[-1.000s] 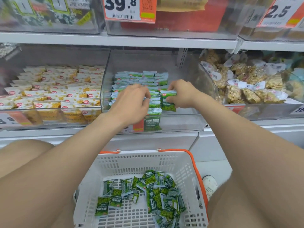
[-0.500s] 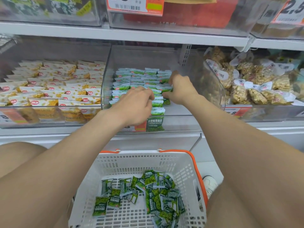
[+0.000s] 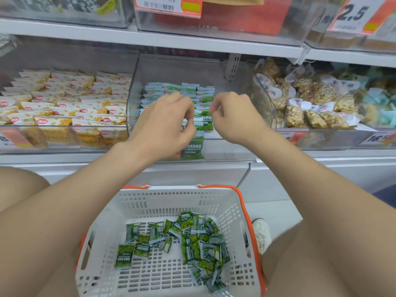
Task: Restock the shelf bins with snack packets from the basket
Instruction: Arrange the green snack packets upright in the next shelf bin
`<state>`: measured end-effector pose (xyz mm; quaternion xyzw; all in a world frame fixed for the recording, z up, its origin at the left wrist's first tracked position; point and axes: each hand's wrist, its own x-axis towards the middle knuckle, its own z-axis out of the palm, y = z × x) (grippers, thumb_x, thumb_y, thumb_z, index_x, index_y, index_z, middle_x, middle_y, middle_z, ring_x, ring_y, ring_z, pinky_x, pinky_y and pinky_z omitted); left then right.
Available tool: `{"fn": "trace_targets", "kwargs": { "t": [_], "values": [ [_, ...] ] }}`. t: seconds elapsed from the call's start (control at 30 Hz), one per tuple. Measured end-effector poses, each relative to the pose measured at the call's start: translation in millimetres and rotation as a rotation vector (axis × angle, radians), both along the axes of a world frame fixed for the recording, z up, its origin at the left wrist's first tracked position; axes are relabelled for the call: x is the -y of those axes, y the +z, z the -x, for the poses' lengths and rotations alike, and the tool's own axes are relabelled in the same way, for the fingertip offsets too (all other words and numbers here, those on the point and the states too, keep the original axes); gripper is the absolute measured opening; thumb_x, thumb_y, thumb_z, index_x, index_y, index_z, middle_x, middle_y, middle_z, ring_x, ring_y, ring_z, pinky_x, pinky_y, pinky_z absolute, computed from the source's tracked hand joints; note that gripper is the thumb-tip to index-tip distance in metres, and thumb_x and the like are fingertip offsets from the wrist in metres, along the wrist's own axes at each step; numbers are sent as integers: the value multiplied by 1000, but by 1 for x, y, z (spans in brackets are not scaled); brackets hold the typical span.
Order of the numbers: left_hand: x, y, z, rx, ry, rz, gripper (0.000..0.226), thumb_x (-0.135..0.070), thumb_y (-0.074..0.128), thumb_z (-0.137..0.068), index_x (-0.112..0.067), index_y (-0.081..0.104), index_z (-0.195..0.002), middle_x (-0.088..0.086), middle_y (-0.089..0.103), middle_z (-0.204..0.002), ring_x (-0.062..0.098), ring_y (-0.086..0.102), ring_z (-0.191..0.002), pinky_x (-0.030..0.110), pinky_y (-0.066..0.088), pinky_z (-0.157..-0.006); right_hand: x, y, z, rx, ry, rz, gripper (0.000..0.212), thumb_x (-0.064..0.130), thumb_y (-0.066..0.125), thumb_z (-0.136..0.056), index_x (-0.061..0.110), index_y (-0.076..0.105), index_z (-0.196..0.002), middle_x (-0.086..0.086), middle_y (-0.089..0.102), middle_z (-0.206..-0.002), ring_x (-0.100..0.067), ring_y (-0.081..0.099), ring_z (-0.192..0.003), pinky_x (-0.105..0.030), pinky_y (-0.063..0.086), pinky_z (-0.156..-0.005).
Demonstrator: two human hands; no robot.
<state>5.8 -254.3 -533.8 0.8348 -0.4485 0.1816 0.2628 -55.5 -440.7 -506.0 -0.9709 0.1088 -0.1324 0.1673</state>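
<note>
The left hand point(image 3: 169, 123) and right hand point(image 3: 233, 118) hang with fingers curled over rows of green packets point(image 3: 188, 87) in the middle clear bin point(image 3: 227, 146); I cannot tell whether either pinches 1. More lie loose in the white basket point(image 3: 171, 190) below.

two hands: left hand point(image 3: 165, 121), right hand point(image 3: 233, 116). one white basket point(image 3: 171, 190) at 6 o'clock, its green packets point(image 3: 192, 243) too heaped to count. one shoe point(image 3: 262, 232) at 5 o'clock. three clear bins: yellow-packet bin point(image 3: 64, 146) at 9, green-packet bin point(image 3: 225, 151) centre, nut-packet bin point(image 3: 321, 140) at 3.
</note>
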Motion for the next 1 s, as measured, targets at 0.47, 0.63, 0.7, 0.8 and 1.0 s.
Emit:
{"fn": "trace_targets", "kwargs": {
  "t": [0.47,0.63,0.7,0.8,1.0],
  "values": [
    [-47,-143,55,-535,-71,-1247,23,-30,52,-95,-14,69,-99,8,73,-107,25,64,-81,40,55,-74,-81,-102,96,-972,545,345,18,15,48,-96,16,60,-110,-6,64,-99,-25,64,-86,-42,57,-85],
    [-77,-222,57,-578,36,-1435,20,-3,49,-98,-13,51,-81,2,53,-81,20,54,-71,35,50,-66,-106,-132,85,-982,665,409,13,7,49,-98,12,57,-108,-5,52,-94,-19,52,-68,-32,39,-51],
    [-94,-247,60,-628,99,-1448,19,-1,46,-99,-11,50,-83,3,51,-81,19,50,-68,35,50,-70,-111,-135,88,-964,681,446,16,5,49,-98,12,59,-108,-4,52,-94,-18,49,-65,-31,36,-50],
    [-119,-287,51,-727,150,-1423,16,2,45,-101,-4,58,-109,6,56,-89,21,54,-74,33,48,-70,-122,-150,77,-969,725,449,13,3,49,-98,13,56,-100,-1,48,-86,-17,47,-62,-31,37,-50],
    [-149,-344,51,-839,223,-1322,44,0,46,-100,-8,47,-144,11,61,-111,31,65,-105,40,57,-88,-145,-177,60,-1033,811,473,15,2,52,-98,14,60,-103,1,46,-79,-15,44,-59,-29,34,-47]
  ]
}}
